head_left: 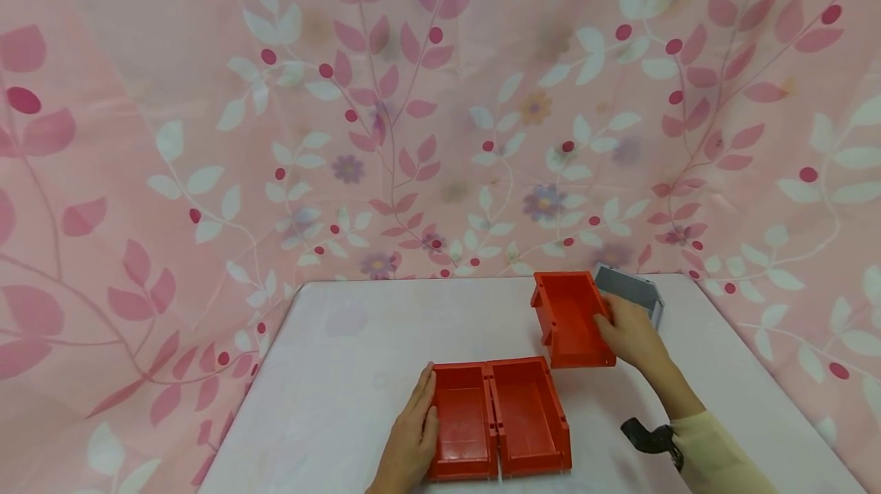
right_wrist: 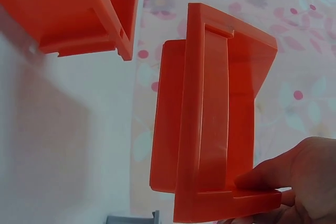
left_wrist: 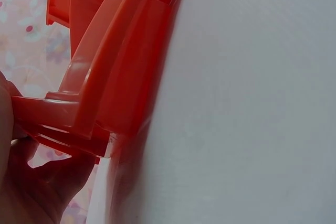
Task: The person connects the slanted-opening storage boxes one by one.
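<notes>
Two red plastic storage bins stand side by side on the table, walls against each other: the left bin and the middle bin. My left hand grips the left bin's outer side wall, thumb at the rim and fingers along the outside. In the left wrist view, the fingers lie against that wall. My right hand holds a third red bin by its right side wall, up and behind the pair. The right wrist view shows this raised bin with the thumb inside its wall.
A grey bin stands at the back right of the white table, partly hidden by the right hand. A black strap hangs at the right wrist. Behind the table is a pink floral curtain.
</notes>
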Action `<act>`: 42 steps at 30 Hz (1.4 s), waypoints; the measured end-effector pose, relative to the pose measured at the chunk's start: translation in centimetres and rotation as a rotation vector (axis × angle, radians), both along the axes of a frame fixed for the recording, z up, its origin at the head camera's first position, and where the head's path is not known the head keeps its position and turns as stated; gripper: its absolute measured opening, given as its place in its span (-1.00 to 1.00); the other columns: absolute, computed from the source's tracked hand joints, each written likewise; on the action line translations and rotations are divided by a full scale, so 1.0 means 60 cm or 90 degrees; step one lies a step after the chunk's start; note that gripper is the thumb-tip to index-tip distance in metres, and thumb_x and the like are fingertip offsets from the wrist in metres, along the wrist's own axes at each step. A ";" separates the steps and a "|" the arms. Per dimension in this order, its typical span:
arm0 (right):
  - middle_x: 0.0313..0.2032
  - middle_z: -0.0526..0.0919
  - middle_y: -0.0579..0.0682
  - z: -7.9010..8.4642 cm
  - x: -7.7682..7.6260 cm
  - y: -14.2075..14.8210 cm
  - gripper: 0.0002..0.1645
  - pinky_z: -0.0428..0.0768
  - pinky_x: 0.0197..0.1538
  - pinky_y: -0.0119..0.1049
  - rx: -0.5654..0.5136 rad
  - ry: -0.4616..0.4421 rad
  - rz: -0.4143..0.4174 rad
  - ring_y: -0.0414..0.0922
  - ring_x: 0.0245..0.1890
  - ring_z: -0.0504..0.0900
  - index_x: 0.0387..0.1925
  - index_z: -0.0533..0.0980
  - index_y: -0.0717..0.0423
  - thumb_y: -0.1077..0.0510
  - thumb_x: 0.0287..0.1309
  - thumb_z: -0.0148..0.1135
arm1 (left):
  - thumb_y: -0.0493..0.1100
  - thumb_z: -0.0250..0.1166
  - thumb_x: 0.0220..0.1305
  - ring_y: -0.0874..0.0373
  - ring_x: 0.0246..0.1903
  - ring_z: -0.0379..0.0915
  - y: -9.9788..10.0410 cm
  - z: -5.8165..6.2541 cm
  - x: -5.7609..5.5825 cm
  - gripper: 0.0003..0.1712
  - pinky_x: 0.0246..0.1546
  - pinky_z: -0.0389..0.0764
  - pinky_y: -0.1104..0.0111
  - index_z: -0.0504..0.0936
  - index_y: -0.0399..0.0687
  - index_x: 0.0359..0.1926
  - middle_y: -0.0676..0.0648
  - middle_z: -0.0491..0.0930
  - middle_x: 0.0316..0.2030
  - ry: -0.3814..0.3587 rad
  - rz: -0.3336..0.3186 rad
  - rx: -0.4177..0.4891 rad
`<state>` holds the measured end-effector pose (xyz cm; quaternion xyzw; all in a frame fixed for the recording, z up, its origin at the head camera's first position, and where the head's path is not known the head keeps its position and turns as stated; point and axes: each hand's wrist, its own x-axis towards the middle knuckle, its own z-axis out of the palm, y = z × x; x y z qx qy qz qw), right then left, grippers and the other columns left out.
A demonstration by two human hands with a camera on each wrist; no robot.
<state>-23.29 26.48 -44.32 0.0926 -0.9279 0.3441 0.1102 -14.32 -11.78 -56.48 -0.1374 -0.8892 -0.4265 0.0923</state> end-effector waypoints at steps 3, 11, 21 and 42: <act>-0.29 0.70 0.22 -0.001 0.008 0.002 -0.65 0.76 -0.39 -0.05 -0.004 0.001 0.002 -0.08 -0.50 0.64 0.08 0.49 0.53 0.33 0.37 0.15 | -0.28 0.07 0.59 0.13 0.54 0.00 0.000 -0.001 -0.001 -0.35 0.37 0.25 0.13 0.18 -0.15 0.61 0.16 0.00 0.61 0.004 0.001 -0.002; -0.29 0.70 0.24 -0.002 0.022 0.006 -0.59 0.75 -0.41 -0.03 0.009 0.009 0.005 -0.07 -0.50 0.63 0.13 0.47 0.57 0.33 0.37 0.16 | -0.30 0.07 0.58 0.05 0.53 0.06 0.002 -0.006 -0.001 -0.36 0.34 0.28 0.10 0.20 -0.21 0.60 0.10 0.03 0.61 0.021 0.003 -0.009; -0.28 0.70 0.23 -0.010 0.045 0.012 -0.65 0.77 -0.41 -0.04 -0.006 -0.004 0.003 -0.09 -0.48 0.65 0.07 0.48 0.54 0.34 0.37 0.20 | -0.29 0.06 0.60 0.13 0.54 0.00 0.001 -0.004 -0.002 -0.36 0.38 0.24 0.12 0.18 -0.21 0.60 0.15 0.00 0.61 0.004 -0.006 0.007; -0.27 0.70 0.20 -0.022 0.095 0.010 -0.62 0.76 -0.39 -0.07 0.008 -0.046 -0.040 -0.06 -0.45 0.62 0.08 0.49 0.51 0.32 0.32 0.23 | -0.32 0.07 0.58 0.04 0.53 0.06 0.002 -0.001 0.001 -0.37 0.34 0.25 0.13 0.21 -0.26 0.58 0.09 0.04 0.61 0.023 0.002 0.002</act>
